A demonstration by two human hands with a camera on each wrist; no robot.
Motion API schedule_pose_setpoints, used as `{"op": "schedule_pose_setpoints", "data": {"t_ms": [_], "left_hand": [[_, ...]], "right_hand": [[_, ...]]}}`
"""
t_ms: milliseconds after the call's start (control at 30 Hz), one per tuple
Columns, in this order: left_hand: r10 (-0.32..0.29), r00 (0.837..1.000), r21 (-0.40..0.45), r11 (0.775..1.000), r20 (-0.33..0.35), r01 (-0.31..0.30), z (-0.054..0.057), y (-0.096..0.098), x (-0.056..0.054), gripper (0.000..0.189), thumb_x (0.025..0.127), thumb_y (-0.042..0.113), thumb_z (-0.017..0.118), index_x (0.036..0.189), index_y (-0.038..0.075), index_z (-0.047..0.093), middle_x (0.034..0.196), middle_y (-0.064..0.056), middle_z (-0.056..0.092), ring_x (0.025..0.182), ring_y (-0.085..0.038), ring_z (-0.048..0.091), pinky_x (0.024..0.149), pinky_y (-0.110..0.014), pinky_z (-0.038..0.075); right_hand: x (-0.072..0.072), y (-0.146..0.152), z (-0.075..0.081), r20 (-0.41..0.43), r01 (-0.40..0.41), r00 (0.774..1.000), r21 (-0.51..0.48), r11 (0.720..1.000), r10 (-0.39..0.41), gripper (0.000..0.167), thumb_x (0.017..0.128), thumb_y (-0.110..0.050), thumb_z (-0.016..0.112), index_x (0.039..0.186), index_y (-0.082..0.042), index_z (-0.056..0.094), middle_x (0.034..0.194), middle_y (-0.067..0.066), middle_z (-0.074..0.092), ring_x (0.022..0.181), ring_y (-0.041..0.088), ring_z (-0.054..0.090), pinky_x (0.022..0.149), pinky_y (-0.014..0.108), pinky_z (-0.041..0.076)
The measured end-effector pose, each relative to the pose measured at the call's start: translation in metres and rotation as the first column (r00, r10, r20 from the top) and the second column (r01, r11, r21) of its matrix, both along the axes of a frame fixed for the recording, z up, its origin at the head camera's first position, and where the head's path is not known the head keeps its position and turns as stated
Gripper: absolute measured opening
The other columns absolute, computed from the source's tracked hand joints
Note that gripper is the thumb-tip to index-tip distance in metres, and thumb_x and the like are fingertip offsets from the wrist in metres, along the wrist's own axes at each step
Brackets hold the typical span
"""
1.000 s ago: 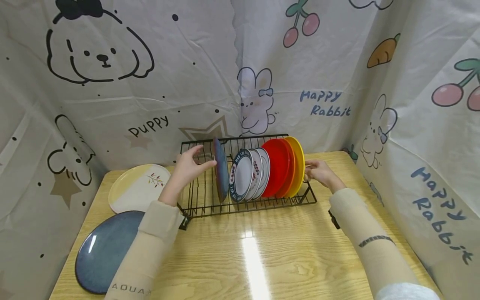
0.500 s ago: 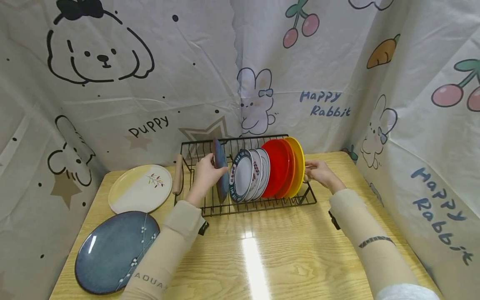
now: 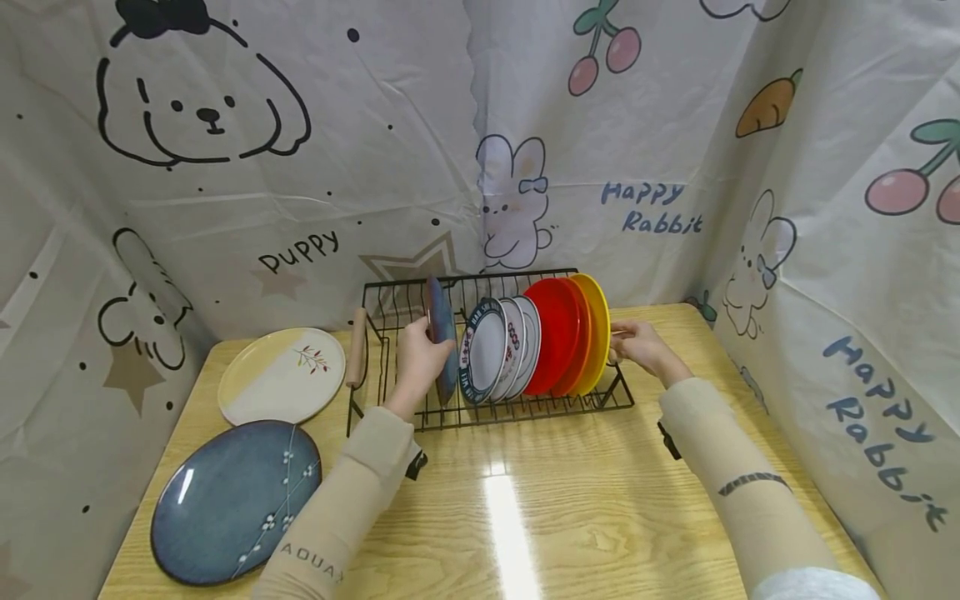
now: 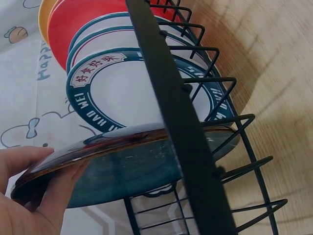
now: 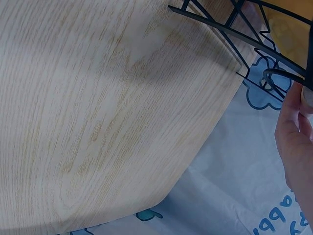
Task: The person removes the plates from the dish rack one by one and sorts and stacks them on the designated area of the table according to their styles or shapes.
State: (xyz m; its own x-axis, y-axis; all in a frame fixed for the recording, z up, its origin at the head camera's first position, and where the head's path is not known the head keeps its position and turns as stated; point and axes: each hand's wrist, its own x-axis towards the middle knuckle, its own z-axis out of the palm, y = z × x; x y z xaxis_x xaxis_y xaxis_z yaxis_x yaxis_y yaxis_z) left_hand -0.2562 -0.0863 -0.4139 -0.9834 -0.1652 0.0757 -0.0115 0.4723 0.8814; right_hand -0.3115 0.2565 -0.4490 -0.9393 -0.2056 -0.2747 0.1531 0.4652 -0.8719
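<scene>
Blue glossy curved plate (image 3: 444, 313) pinched w/ L grip (image 3: 422, 358).

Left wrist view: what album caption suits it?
Left grip holding a glossy dark blue plate on edge in a black wire rack, beside a white teal-rimmed plate.

"PUPPY", "Happy Rabbit" on curtain (image 3: 405, 179)

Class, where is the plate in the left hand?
In the head view, the blue plate stands left of centre in the rack, beside the teal-rimmed plate.
</scene>
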Motion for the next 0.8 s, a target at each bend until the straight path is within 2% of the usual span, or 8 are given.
{"op": "schedule_pose_setpoints", "data": {"t_ms": [367, 667, 800], "left_hand": [[0.078, 0.997, 0.071, 0.995, -0.011, -0.077, -0.006, -0.005, -0.001, 0.018, 0.077, 0.002, 0.062, 0.092, -0.007, 0.066, 0.088, -0.023, 0.066, 0.076, -0.032, 0.065, 0.064, -0.044, 0.056], [0.094, 0.995, 0.113, 0.989, -0.019, -0.091, -0.009, -0.010, -0.002, 0.016, 0.077, 0.004, 0.065, 0.089, -0.007, 0.067, 0.088, -0.023, 0.066, 0.077, -0.032, 0.065, 0.066, -0.044, 0.056], [0.085, 0.996, 0.124, 0.989, -0.021, -0.082, -0.006, -0.010, -0.004, 0.018, 0.078, 0.002, 0.063, 0.092, -0.008, 0.066, 0.090, -0.025, 0.066, 0.080, -0.034, 0.066, 0.067, -0.044, 0.056]], "right_hand": [[-0.001, 0.001, -0.001, -0.001, -0.002, 1.000, -0.012, 1.000, 0.002, 0.047, 0.095, -0.004, 0.046, 0.137, 0.011, 0.031, 0.123, 0.031, 0.048, 0.086, 0.019, 0.051, 0.073, 0.024, 0.048], [-0.001, 0.001, -0.002, 0.012, 0.005, 1.000, -0.028, 1.000, -0.004, 0.047, 0.093, -0.001, 0.046, 0.137, 0.011, 0.031, 0.123, 0.031, 0.048, 0.088, 0.020, 0.051, 0.073, 0.026, 0.048], [-0.001, 0.002, -0.002, 0.005, 0.004, 1.000, -0.020, 1.000, -0.004, 0.047, 0.093, -0.001, 0.046, 0.136, 0.011, 0.032, 0.124, 0.031, 0.046, 0.091, 0.019, 0.052, 0.075, 0.025, 0.049]]}}
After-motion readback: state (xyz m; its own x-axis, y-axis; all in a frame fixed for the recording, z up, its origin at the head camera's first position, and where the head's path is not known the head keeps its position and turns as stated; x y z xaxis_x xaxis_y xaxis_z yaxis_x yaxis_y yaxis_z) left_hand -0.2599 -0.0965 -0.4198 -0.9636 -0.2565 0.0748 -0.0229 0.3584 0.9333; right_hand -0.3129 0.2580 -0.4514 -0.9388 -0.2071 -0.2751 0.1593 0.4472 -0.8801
